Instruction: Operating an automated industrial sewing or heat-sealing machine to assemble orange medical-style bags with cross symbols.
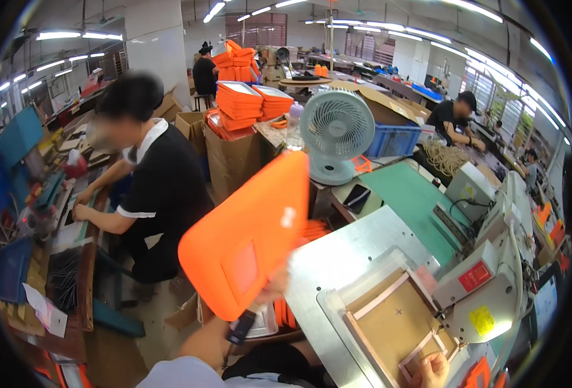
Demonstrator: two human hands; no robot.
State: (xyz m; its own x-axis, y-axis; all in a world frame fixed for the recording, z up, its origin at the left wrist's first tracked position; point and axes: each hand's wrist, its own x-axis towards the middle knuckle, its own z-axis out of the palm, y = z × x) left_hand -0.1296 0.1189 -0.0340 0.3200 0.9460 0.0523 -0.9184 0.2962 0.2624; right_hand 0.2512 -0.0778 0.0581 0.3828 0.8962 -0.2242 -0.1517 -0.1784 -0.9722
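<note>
My left hand (275, 288) is raised and grips the lower edge of a flat bright orange case (250, 226). The case has rounded corners and a rectangular window near its lower end; it is tilted and slightly blurred. A dark band circles my left wrist. My right hand (433, 370) is at the near corner of a tan template board (396, 320) edged with raised pinkish strips. Its fingers are curled together by the small strip frame, and what they pinch is hidden. The board lies on the metal bed (350, 249) of a sewing machine (483, 301).
A grey fan (338, 132) stands beyond the machine bed, near a phone (357, 198) and a green tabletop (409, 194). Orange stacks (239, 107) rise behind cardboard boxes (231, 158). At left a co-worker (160, 174) works at a bench. Orange pieces (477, 375) lie at lower right.
</note>
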